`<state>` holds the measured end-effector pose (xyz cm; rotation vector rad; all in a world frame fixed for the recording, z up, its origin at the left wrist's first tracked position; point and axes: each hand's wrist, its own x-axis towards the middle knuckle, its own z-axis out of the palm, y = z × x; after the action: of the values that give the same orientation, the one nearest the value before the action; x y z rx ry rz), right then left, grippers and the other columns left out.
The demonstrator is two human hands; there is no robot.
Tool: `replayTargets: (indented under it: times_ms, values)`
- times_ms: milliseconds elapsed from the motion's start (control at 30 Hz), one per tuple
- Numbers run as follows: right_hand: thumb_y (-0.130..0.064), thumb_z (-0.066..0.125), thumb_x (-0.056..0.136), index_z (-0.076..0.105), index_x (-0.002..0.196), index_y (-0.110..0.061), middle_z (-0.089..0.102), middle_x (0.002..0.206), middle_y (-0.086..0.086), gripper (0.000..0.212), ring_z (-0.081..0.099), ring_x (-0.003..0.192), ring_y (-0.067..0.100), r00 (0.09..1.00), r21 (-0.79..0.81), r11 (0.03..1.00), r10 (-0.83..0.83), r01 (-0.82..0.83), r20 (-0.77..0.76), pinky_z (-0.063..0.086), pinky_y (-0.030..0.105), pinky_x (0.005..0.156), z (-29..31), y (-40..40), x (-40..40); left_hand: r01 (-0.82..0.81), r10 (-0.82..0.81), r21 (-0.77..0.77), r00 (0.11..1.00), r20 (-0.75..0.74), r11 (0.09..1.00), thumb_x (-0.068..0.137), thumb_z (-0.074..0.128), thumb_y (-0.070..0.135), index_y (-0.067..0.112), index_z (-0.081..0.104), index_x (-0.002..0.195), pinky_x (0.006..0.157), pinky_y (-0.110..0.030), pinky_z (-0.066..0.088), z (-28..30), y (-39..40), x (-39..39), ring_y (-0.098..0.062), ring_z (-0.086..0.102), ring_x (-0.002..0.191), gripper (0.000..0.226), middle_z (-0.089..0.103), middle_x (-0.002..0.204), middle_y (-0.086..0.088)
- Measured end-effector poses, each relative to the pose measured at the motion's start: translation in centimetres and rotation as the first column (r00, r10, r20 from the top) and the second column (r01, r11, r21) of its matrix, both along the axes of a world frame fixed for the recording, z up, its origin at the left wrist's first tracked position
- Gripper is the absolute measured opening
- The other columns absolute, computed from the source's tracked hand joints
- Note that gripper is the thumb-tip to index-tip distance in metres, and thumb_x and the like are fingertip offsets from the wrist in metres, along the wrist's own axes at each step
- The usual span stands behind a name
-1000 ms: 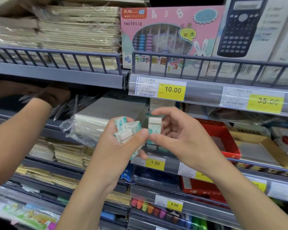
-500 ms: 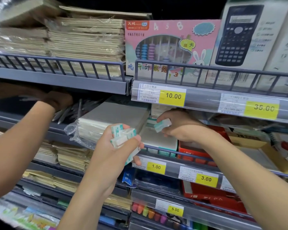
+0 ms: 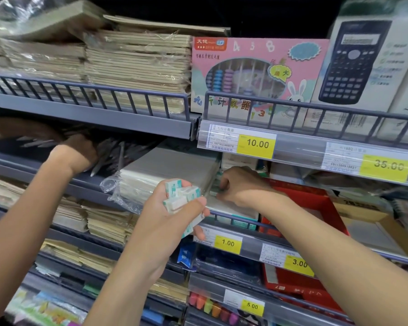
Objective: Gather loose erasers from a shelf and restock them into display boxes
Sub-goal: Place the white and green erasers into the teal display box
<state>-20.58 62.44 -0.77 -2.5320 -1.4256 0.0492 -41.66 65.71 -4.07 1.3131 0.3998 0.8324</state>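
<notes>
Erasers (image 3: 181,198), a small clutch in white-and-teal sleeves, sat bunched in the left hand (image 3: 172,215), fingers and thumb curled round them, long axes mixed, most tilted upward. Just right of that hand and slightly beyond it lay the display box (image 3: 231,209), its top pale, its front edge behind the shelf rail. Right hand (image 3: 242,187) rested over the box's back left corner, knuckles up, fingers curled down; whether it pinched an eraser could not be told. Judgement: right hand was nearer the box, so the next eraser should pass rightward from the left hand's clutch. A third arm (image 3: 33,184) reached under the upper shelf, far left.
</notes>
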Motion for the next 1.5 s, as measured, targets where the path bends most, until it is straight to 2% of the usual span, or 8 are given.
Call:
replayTargets:
  times_ms: [400, 567, 633, 733, 1000, 1233, 1400, 1500]
  values:
    - [-0.027, 0.077, 0.081, 0.073, 0.084, -0.026, 0.07, 0.108, 0.001, 0.005, 0.066, 0.097, 0.023, 1.0, 0.045, 0.999, -0.021, 0.02, 0.012, 0.049, 0.025, 0.079, -0.5, 0.5, 1.0, 0.036, -0.037, -0.021, 0.999, -0.006, 0.999, 0.09, 0.079, 0.016, 0.023, 0.065, 0.111, 0.064, -0.024, 0.057, -0.2, 0.1, 0.1, -0.025, 0.064, 0.057, 0.026, 0.077, 0.09, -0.015]
    - [-0.041, 0.074, 0.085, 0.07, 0.096, -0.034, 0.068, 0.095, -0.019, 0.014, 0.065, 0.095, 0.008, 0.986, 0.206, 0.975, 0.113, -0.086, -0.126, 0.046, 0.014, 0.072, 0.8, -2.2, -0.4, 0.055, -0.054, -0.045, 0.998, 0.017, 0.997, 0.084, 0.082, 0.024, 0.021, 0.068, 0.108, 0.063, -0.023, 0.056, -0.1, -0.3, 0.2, -0.025, 0.063, 0.057, 0.028, 0.075, 0.09, -0.016]
    - [-0.038, 0.073, 0.086, 0.072, 0.099, -0.034, 0.072, 0.09, -0.017, 0.014, 0.066, 0.085, 0.003, 0.882, 0.37, 0.905, 0.339, -0.211, -0.327, 0.048, 0.011, 0.071, 1.1, -4.6, -2.0, 0.051, -0.049, -0.068, 0.998, 0.028, 0.996, 0.077, 0.084, 0.033, 0.017, 0.067, 0.112, 0.063, -0.024, 0.057, 0.0, -0.4, 0.2, -0.024, 0.063, 0.057, 0.042, 0.075, 0.088, -0.013]
    - [-0.029, 0.073, 0.088, 0.071, 0.115, -0.033, 0.073, 0.103, -0.006, 0.027, 0.07, 0.091, 0.02, 0.701, 0.504, 0.812, 0.542, -0.294, -0.464, 0.059, 0.037, 0.08, 1.0, -7.4, -4.3, 0.063, -0.059, -0.089, 0.997, 0.046, 0.994, 0.077, 0.083, 0.034, 0.009, 0.064, 0.117, 0.057, -0.025, 0.056, 0.0, -0.7, 0.5, -0.023, 0.063, 0.054, 0.051, 0.077, 0.094, -0.012]
    - [-0.021, 0.081, 0.082, 0.069, 0.095, -0.023, 0.071, 0.091, -0.002, 0.018, 0.065, 0.08, 0.017, 0.734, 0.689, 0.72, 0.513, -0.085, -0.445, 0.057, 0.041, 0.077, -0.4, -8.1, -6.4, 0.086, -0.076, -0.116, 0.993, 0.085, 0.99, 0.072, 0.083, 0.035, 0.004, 0.062, 0.118, 0.056, -0.027, 0.06, 0.2, -1.2, 0.9, -0.024, 0.07, 0.062, 0.059, 0.078, 0.102, -0.017]
    - [-0.012, 0.08, 0.082, 0.066, 0.119, -0.027, 0.074, 0.097, 0.003, 0.041, 0.065, 0.076, 0.016, 0.474, 0.687, 0.719, 0.57, 0.108, -0.671, 0.053, 0.025, 0.067, -0.1, -8.8, -5.5, 0.094, -0.085, -0.107, 0.993, 0.083, 0.99, 0.076, 0.087, 0.015, 0.014, 0.07, 0.106, 0.053, -0.026, 0.054, -0.1, -1.2, 1.0, -0.021, 0.064, 0.061, 0.035, 0.075, 0.095, -0.011]
    - [-0.012, 0.069, 0.092, 0.066, 0.126, -0.03, 0.071, 0.113, -0.005, 0.039, 0.067, 0.078, 0.017, 0.569, 0.65, 0.755, 0.573, -0.087, -0.589, 0.056, 0.028, 0.079, 1.2, -10.2, -4.3, 0.054, -0.05, -0.095, 0.998, 0.042, 0.994, 0.08, 0.084, 0.004, 0.022, 0.075, 0.095, 0.051, -0.025, 0.051, 0.0, -1.1, 1.2, -0.018, 0.063, 0.064, 0.025, 0.075, 0.09, -0.012]
    - [-0.004, 0.067, 0.094, 0.067, 0.127, -0.023, 0.068, 0.123, -0.009, 0.039, 0.068, 0.102, 0.011, 0.697, 0.603, 0.753, 0.581, -0.264, -0.421, 0.055, 0.03, 0.091, 2.1, -10.9, -3.5, 0.034, -0.033, -0.098, 0.999, 0.021, 0.995, 0.072, 0.084, 0.013, 0.022, 0.075, 0.092, 0.05, -0.024, 0.05, 0.2, -1.0, 1.2, -0.016, 0.061, 0.061, 0.024, 0.075, 0.088, -0.01]
